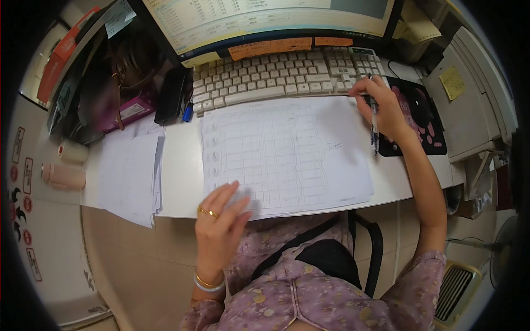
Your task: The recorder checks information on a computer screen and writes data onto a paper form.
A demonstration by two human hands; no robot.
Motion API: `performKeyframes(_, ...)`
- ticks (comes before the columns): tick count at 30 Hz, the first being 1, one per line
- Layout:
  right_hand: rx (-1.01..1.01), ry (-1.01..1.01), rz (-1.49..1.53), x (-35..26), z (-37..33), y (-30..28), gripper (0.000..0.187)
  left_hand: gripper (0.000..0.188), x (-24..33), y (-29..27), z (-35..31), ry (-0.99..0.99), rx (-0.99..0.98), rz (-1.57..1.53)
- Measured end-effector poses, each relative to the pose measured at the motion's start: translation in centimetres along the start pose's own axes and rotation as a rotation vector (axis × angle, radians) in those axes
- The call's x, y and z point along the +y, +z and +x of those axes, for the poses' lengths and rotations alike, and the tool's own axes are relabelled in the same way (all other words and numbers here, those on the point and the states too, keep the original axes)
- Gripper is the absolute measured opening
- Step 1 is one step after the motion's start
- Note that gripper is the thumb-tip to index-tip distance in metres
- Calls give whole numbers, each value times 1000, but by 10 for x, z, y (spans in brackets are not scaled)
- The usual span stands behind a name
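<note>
A stack of white paper sheets (342, 165) lies before me on the desk, the top one printed with a grid table and a few handwritten marks. Over its lower left edge is my left hand (220, 220), open and slightly blurred, with fingers apart and a ring on one. Whether the fingertips touch the paper I cannot tell. My right hand (386, 107) has a pen (374, 132) tucked between its fingers, the pen pointing down toward me. Its fingertips are by the number pad of the off-white keyboard (265, 80), just above the stack's upper right corner.
Behind the keyboard stands a lit monitor (276, 16) with orange notes along its lower edge. At right are a black mouse (421, 113) on a patterned mat (439, 138) and a printer (469, 94). More papers (130, 171), a phone (170, 95) and a pink bottle (63, 175) lie left.
</note>
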State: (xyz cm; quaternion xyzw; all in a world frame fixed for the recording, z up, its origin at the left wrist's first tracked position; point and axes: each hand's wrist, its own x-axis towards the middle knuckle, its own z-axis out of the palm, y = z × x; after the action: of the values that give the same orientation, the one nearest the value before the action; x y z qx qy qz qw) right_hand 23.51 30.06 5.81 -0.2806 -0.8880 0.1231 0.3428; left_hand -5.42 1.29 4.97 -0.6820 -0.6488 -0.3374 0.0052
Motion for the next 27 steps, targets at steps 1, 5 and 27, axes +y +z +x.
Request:
performKeyframes(1,-11,22,0,0,-1,-1,14,43,-3,-6,4,-47,-59,28)
performKeyframes(5,-33,18,6,-3,4,-1,13,44,-24,-11,3,-25,-147,8)
performKeyframes(27,-713,-214,-54,-121,-42,-18,67,38,-30,-21,15,290,-258,217)
